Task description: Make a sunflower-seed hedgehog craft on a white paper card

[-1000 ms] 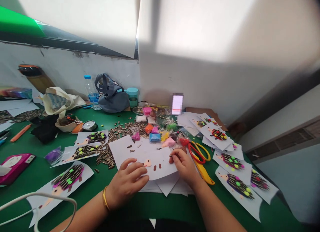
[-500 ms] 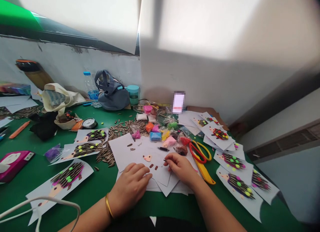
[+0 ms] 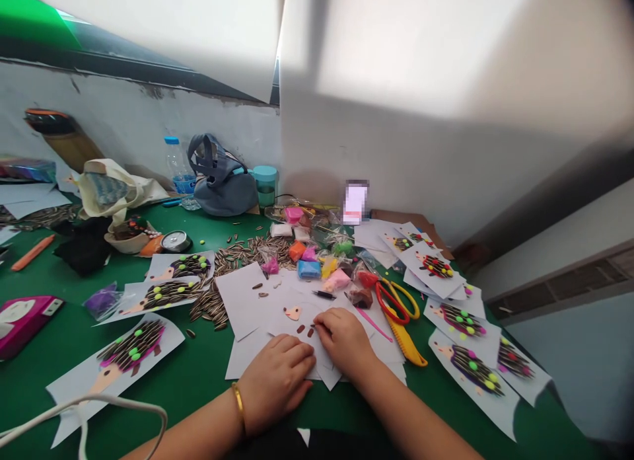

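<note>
A white sheet of paper [image 3: 283,322] lies in front of me with a peach-coloured clay hedgehog face [image 3: 292,313] on it. Two small brown clay pieces [image 3: 300,329] sit just below the face. My left hand [image 3: 280,371] rests palm down on the paper's lower edge, fingers stretched out and holding nothing. Thumb and forefinger of my right hand [image 3: 341,338] are pinched together right beside the brown pieces; whatever is between them is too small to make out. A black pen [image 3: 323,295] and a pink modelling tool [image 3: 374,324] lie near this hand.
Sunflower seeds [image 3: 211,306] are heaped behind the paper, beside bagged coloured clay [image 3: 309,269]. Red-and-yellow scissors [image 3: 396,301] and a yellow cutter [image 3: 409,344] lie to the right. Hedgehog pictures [image 3: 463,318] flank both sides. A white cable [image 3: 119,400] crosses the front left.
My right hand has moved left and slightly down, up to the brown pieces, uncovering more of the pink tool. My left hand has slid right and a little toward me.
</note>
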The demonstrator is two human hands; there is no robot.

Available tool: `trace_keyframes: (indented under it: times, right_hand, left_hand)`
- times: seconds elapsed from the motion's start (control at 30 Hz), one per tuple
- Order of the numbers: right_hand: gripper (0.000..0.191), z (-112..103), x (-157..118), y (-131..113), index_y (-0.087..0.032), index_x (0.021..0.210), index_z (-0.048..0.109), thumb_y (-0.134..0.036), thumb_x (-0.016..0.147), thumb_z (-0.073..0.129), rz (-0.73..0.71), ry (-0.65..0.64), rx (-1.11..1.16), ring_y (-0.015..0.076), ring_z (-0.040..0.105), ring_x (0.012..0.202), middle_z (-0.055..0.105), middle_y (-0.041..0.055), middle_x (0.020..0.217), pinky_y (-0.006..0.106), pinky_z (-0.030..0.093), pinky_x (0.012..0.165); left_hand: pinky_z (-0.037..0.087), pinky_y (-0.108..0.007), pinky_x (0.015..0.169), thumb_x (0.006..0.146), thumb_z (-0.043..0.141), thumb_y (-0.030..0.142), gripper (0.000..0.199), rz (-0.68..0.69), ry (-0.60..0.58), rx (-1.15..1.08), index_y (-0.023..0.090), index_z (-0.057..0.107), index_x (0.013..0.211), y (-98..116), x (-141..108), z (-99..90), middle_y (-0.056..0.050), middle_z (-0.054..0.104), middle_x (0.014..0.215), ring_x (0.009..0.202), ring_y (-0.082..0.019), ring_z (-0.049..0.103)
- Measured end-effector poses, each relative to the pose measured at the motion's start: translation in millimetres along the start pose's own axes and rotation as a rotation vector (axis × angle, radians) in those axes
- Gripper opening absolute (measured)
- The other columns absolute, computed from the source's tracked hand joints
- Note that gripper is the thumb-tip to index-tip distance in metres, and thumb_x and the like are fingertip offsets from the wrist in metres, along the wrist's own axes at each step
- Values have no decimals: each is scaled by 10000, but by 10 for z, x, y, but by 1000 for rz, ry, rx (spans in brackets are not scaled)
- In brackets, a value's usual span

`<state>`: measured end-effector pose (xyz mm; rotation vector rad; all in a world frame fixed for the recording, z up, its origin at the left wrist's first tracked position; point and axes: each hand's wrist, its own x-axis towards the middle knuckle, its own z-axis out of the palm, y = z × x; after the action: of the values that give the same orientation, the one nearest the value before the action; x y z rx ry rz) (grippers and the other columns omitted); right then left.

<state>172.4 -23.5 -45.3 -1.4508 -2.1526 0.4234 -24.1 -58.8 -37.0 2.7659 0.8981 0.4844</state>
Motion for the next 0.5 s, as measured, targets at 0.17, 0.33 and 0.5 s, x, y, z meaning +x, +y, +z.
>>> trace_keyframes:
  times: [0.17,0.33,0.5]
  right_hand:
    - [146,18,-13,2,-215,850,712,-104,845,618,-7,13,-17,185,585,840,649,29,835,290,427,769]
    - [155,28,-15,0,-211,850,711,-96,830,610,-1,-15,-14,186,588,837,653,29,832,291,425,766]
    - [155,19,-15,-4,-209,848,711,-96,828,607,20,-30,2,177,591,843,654,23,837,280,426,769]
  left_hand:
    - [504,-406,836,832,603,195,235,5,30,-17,203,615,1067,-3,10,-3,-73,654,1049,954,-243,572]
    - [508,-394,830,823,604,186,227,6,57,-29,212,616,1048,4,21,-22,-72,647,1021,939,-233,574]
    - [509,-400,836,811,614,181,241,3,42,-24,206,614,1051,1,20,-20,-70,648,1033,951,-238,569]
